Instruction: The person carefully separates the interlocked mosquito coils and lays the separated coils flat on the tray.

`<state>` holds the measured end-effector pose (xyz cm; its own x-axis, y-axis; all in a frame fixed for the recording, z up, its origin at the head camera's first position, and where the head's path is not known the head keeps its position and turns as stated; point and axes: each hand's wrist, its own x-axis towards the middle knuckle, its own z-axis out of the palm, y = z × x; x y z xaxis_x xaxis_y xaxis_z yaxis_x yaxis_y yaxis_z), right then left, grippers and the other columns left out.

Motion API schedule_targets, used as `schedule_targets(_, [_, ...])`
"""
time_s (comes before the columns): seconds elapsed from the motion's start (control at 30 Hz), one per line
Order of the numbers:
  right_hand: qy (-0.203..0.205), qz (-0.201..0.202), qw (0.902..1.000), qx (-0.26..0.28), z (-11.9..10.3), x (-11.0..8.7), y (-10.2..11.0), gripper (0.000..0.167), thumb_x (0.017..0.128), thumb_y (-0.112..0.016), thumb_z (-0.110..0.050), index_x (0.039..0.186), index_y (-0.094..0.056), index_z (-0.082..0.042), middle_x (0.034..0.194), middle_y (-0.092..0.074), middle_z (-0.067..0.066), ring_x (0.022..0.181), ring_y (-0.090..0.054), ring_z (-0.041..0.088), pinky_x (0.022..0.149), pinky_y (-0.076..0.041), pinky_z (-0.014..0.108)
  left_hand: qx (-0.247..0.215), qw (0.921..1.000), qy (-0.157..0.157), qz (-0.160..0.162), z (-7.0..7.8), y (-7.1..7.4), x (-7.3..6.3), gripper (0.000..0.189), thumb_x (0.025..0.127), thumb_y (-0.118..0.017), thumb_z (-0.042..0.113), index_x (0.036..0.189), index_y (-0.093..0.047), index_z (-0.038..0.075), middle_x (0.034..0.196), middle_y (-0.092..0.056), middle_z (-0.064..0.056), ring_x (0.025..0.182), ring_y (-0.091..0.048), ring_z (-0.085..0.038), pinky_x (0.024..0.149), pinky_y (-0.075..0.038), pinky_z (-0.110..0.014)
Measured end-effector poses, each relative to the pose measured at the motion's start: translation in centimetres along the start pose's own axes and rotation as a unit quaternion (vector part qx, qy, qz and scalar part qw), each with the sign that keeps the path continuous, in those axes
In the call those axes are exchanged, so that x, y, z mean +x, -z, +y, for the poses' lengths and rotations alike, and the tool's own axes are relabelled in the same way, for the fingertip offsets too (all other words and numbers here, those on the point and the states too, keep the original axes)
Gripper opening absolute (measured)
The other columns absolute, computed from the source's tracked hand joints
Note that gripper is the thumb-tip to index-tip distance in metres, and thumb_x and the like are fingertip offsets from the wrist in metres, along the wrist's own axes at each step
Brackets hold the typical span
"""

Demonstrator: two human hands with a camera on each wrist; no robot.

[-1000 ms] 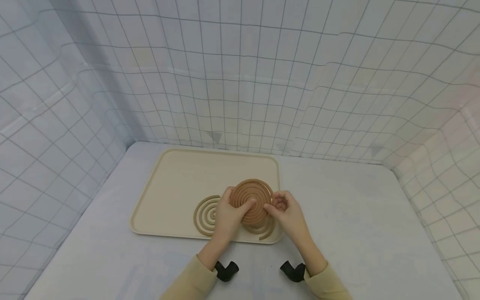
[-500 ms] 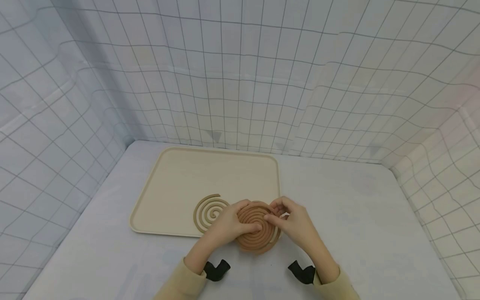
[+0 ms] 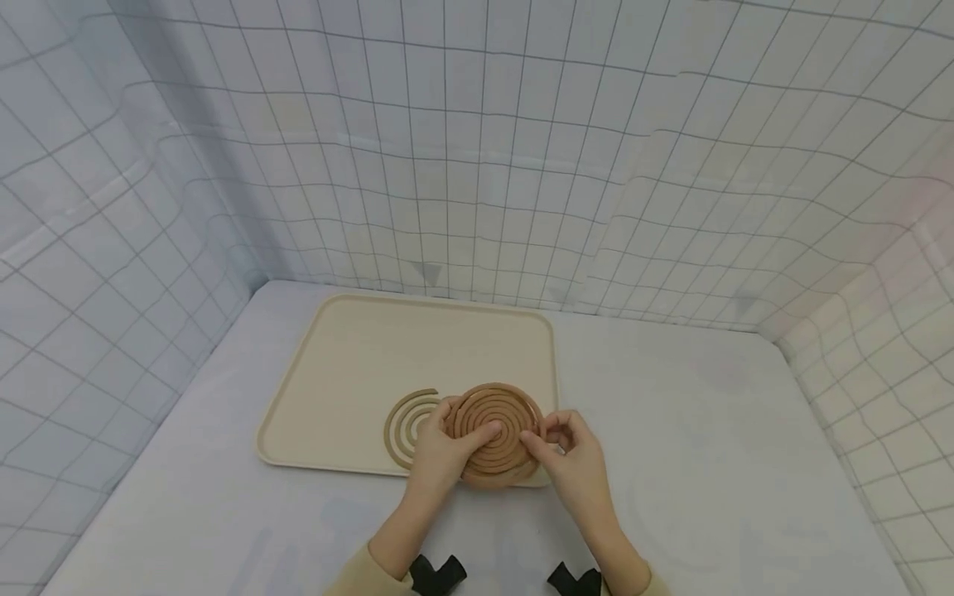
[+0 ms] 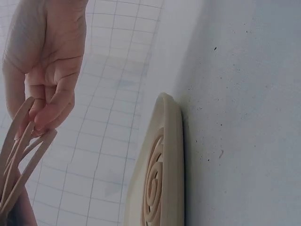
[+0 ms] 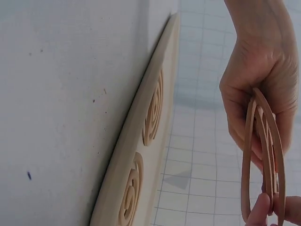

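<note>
A stack of tan mosquito coils is held up over the tray's front right part. My left hand grips it from the left, thumb across the coil face and fingers behind. At the right edge, my right hand pinches the outer rings between thumb and fingers. Edge-on in the right wrist view, the held coils show several strands fanned apart. Two more coils lie flat on the tray: one coil farther off and one coil nearer in that view. In the head view the held stack hides one of them.
The shallow cream tray lies on a white-covered table. White curtains with a grid pattern enclose the back and both sides. Black wrist fittings sit by the cuffs. Small dark specks dot the cloth.
The held coils dipped toward the person and tilted, then rose slightly away and to the left. Both hands moved with them and keep their hold.
</note>
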<state>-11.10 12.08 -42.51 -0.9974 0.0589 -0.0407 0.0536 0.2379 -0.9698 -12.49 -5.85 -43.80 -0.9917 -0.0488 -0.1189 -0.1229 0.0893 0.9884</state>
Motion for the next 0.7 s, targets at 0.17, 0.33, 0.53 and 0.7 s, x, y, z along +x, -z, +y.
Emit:
schedule_targets(0.17, [0.023, -0.002, 0.9994, -0.025, -0.1, 0.3, 0.3, 0.033, 0.084, -0.079, -0.016, 0.109, -0.062, -0.003, 0.096, -0.065, 0.009, 0.084, -0.062, 0.007, 0.073, -0.054, 0.017, 0.03, 0.9991, -0.021, -0.022, 0.1, 0.2, -0.2, 0.048, 0.077, -0.085, 0.03, 0.115, -0.064, 0.009, 0.106, -0.071, -0.01, 0.092, -0.069, -0.018, 0.075, -0.058, -0.027])
schedule_targets(0.33, [0.111, -0.047, 0.9842, -0.129, -0.7, 0.8, 1.1, 0.025, 0.081, -0.08, -0.017, 0.103, -0.069, -0.013, 0.09, -0.068, -0.001, 0.084, -0.063, 0.009, 0.073, -0.054, 0.021, 0.102, 0.9867, -0.049, -0.117, 0.1, 0.4, -0.2, 0.041, 0.077, -0.084, 0.032, 0.107, -0.065, 0.012, 0.098, -0.07, -0.007, 0.083, -0.065, -0.014, 0.067, -0.055, -0.026])
schedule_targets(0.53, [0.197, -0.111, 0.9489, -0.22, -1.2, 1.1, 1.1, 0.023, 0.08, -0.08, -0.011, 0.099, -0.067, -0.012, 0.088, -0.066, -0.005, 0.079, -0.061, 0.006, 0.07, -0.055, 0.021, 0.145, 0.9708, -0.065, -0.18, 0.0, 0.6, -0.4, 0.038, 0.079, -0.083, 0.031, 0.104, -0.064, 0.012, 0.094, -0.068, -0.006, 0.078, -0.062, -0.013, 0.062, -0.053, -0.025])
schedule_targets(0.7, [0.134, -0.062, 0.9722, -0.182, -1.0, 1.2, 0.9, 0.022, 0.08, -0.08, -0.011, 0.098, -0.067, -0.012, 0.085, -0.065, -0.003, 0.081, -0.061, 0.008, 0.069, -0.054, 0.02, 0.111, 0.9851, -0.022, -0.13, -0.2, 0.5, 0.0, 0.044, 0.077, -0.085, 0.034, 0.108, -0.062, 0.012, 0.103, -0.067, -0.007, 0.087, -0.062, -0.016, 0.071, -0.054, -0.029])
